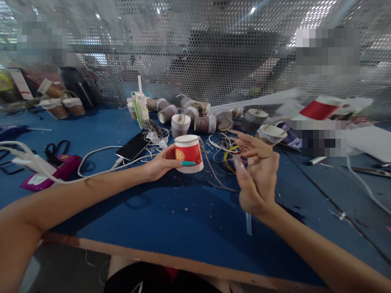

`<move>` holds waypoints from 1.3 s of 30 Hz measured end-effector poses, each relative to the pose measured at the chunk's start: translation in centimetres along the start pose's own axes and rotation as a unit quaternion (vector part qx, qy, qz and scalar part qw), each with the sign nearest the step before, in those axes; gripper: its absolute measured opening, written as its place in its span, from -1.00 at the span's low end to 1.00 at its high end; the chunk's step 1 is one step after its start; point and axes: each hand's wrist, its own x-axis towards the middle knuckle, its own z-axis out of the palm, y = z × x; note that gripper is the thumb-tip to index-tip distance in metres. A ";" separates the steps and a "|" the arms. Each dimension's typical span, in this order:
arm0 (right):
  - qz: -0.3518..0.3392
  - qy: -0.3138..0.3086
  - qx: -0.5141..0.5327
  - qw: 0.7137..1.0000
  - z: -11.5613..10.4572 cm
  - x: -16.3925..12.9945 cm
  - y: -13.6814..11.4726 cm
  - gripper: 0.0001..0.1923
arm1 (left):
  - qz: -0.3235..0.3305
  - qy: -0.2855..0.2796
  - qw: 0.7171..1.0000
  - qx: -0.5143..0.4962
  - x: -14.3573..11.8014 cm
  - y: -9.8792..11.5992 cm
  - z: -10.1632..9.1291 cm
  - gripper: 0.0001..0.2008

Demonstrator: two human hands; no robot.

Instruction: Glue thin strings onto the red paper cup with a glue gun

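My left hand [166, 162] is closed around a red and white paper cup [188, 154] with gold print, and its thumb with a teal nail lies across the front. The cup is held above the blue table and looks upside down, narrower end up. From its right side a brown-grey cord [210, 167] hangs to the table and runs behind my right hand [256, 171]. That hand is raised to the right of the cup, fingers apart and loosely bent. I see nothing held in it. Beneath its wrist shows a pale strip [249, 224].
Several cord-wrapped cups [205, 124] crowd the back of the table [171, 228], before a perforated metal screen [195, 53]. A black phone [132, 145], a white cable [88, 156] and a purple device [50, 171] lie at left. Another red and white cup [320, 108] stands back right.
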 end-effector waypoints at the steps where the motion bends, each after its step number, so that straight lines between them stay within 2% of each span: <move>1: 0.016 0.035 0.021 0.999 0.0 0.3 0.4 -0.88 | -0.006 -0.002 1.000 -0.011 0.0 0.1 -0.1 -0.48; 2: 0.036 0.054 0.040 0.997 -0.1 0.6 0.7 -0.87 | -0.012 -0.005 1.000 -0.022 0.0 0.1 -0.1 -0.50; 3: 0.067 0.044 0.047 0.996 -0.1 0.9 1.0 -0.83 | -0.018 -0.010 0.999 -0.034 0.0 0.2 -0.2 -0.51; 4: 0.105 0.005 0.043 0.993 -0.2 1.2 1.2 -0.78 | -0.022 -0.017 0.999 -0.046 0.0 0.3 -0.2 -0.51; 7: 0.188 -0.176 0.017 0.966 -0.9 2.2 1.4 -0.63 | -0.038 -0.043 0.996 -0.070 0.0 0.5 -0.2 -0.49; 9: 0.192 -0.286 0.010 0.939 -1.6 3.0 1.2 -0.48 | -0.050 -0.055 0.994 -0.080 -0.1 0.7 -0.4 -0.49; 11: 0.195 -0.368 0.002 0.909 -2.5 3.9 0.9 -0.42 | -0.061 -0.061 0.992 -0.097 -0.1 0.8 -0.8 -0.49; 13: 0.223 -0.442 -0.010 0.869 -3.5 4.6 0.5 -0.46 | -0.072 -0.073 0.988 -0.119 -0.1 0.8 -1.1 -0.49; 17: 0.251 -0.606 0.010 0.755 -4.9 5.4 -0.3 -0.53 | -0.100 -0.117 0.976 -0.152 0.0 0.9 -1.5 -0.39; 19: 0.253 -0.634 0.060 0.728 -5.1 5.5 -0.9 -0.54 | -0.107 -0.128 0.971 -0.173 0.1 1.0 -1.6 -0.36; 21: 0.260 -0.609 0.116 0.740 -5.1 5.7 -1.5 -0.51 | -0.106 -0.129 0.966 -0.196 0.2 1.1 -1.6 -0.38; 25: 0.285 -0.508 0.197 0.788 -4.9 6.6 -3.0 -0.51 | -0.116 -0.133 0.960 -0.219 0.3 1.2 -1.6 -0.37; 28: 0.272 -0.452 0.223 0.820 -4.9 7.5 -4.1 -0.51 | -0.122 -0.138 0.959 -0.214 0.2 1.4 -1.6 -0.35; 32: 0.199 -0.391 0.206 0.875 -4.5 9.1 -5.9 -0.52 | -0.119 -0.144 0.958 -0.219 0.1 1.5 -1.4 -0.37; 36: 0.096 -0.307 0.129 0.938 -3.3 11.1 -7.1 -0.56 | -0.132 -0.151 0.954 -0.224 0.2 1.5 -1.6 -0.36; 39: 0.034 -0.338 0.067 0.938 -2.9 12.8 -6.2 -0.64 | -0.125 -0.157 0.955 -0.220 0.2 1.4 -1.8 -0.31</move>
